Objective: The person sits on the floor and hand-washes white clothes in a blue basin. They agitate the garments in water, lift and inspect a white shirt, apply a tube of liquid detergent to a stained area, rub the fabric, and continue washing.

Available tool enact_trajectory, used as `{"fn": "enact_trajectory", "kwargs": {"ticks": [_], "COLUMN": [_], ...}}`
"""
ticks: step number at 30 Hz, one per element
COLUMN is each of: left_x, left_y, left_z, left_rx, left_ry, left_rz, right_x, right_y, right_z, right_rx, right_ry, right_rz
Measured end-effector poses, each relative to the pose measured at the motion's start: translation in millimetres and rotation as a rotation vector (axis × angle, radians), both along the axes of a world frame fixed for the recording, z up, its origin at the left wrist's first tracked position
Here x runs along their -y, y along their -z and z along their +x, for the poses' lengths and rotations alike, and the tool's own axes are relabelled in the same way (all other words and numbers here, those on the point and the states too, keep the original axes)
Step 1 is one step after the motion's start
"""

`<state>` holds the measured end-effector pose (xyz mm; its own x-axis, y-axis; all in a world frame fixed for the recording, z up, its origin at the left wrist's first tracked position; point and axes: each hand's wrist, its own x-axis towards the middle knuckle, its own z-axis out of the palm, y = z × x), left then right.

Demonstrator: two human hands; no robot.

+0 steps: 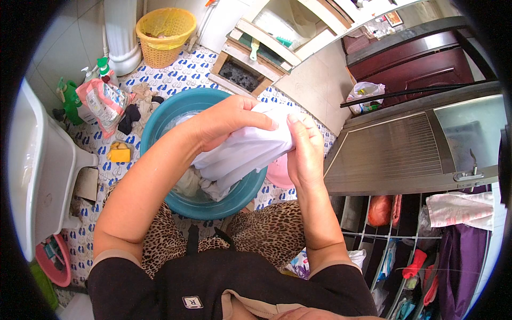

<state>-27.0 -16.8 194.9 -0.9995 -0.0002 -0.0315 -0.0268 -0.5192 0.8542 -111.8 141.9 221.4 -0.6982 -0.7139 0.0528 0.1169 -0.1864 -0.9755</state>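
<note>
A wet-looking white cloth (250, 148) is stretched between my two hands over a round teal plastic basin (236, 210). My left hand (236, 122) grips the cloth with its thumb on top. My right hand (306, 148) pinches the cloth's right end, thumb up, just past the basin's right rim. The cloth's lower part hangs down into the basin. Water and a cream-coloured cloth (188, 182) lie in the basin. Left of it on the floor are a yellow soap bar (121, 155), a pink and white plastic bag (100, 102) and dark socks (129, 119).
A pink basin (280, 172) stands partly behind my right hand. Around are a yellow wastebasket (162, 48), pump bottles (105, 69), a white plastic tub (56, 168), a low wooden frame (256, 68), an open door (384, 152) and a wire rack (390, 234).
</note>
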Motion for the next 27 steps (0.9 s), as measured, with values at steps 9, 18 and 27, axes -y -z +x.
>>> {"fn": "enact_trajectory", "kwargs": {"ticks": [9, 18, 27], "left_x": [-9, -14, -14], "left_y": [0, -1, -5], "left_z": [0, -2, 0], "left_rx": [0.006, -0.016, -0.024], "left_ry": [-0.035, -0.097, -0.09], "left_rz": [-0.061, -0.07, -0.111], "right_x": [-1, -1, -2], "right_y": [3, -1, -1], "right_z": [-1, 0, 2], "right_rx": [-0.039, 0.042, 0.028], "right_ry": [0.004, 0.024, 0.001], "right_rz": [-0.003, -0.019, -0.039]}}
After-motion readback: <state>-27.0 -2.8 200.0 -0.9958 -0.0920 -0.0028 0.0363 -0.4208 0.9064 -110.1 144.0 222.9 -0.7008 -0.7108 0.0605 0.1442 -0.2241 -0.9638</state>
